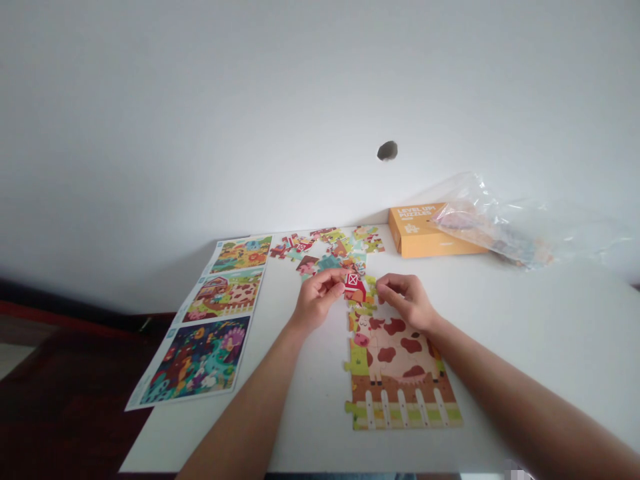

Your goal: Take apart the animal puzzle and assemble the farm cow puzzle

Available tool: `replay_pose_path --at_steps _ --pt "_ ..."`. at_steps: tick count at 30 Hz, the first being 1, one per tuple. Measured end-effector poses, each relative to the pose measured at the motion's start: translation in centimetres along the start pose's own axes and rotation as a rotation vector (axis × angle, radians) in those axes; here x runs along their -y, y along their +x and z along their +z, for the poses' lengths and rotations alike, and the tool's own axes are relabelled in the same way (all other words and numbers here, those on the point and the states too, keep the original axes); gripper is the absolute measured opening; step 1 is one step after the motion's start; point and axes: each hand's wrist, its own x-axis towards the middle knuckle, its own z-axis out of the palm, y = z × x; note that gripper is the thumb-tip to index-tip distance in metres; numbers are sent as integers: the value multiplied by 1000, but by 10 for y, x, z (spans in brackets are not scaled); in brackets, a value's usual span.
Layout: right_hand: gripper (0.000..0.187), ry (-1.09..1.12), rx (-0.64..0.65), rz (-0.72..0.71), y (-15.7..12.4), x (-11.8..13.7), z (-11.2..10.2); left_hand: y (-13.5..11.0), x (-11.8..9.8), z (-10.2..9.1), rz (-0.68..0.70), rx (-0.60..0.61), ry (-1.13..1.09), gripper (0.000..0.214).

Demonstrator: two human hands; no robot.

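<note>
A partly joined jigsaw [395, 367] with a spotted cow and a white fence lies on the white table [525, 347] in front of me. My left hand [317, 300] is closed in a pinch on a red barn puzzle piece [353, 283] just above the joined part. Just right of that piece, my right hand [405, 298] has its fingers curled and pressed at the jigsaw's top edge; what they hold, if anything, is hidden. Loose puzzle pieces [330, 248] lie scattered beyond both hands.
A guide sheet [210, 320] with three farm pictures lies along the table's left edge. An orange puzzle box [425, 233] stands at the back by the wall. A clear plastic bag [500, 227] holding pieces rests against it. The wall has a small dark hole [387, 151].
</note>
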Motion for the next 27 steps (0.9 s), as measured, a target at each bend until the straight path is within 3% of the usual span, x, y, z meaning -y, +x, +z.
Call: replay_pose_path --at_steps 6,27 --pt "40 -42 103 -83 -1 3 -4 0 -2 0 -6 -17 -23 34" --pt "39 73 127 -110 0 1 -4 -1 2 -5 -5 29 -124 33"
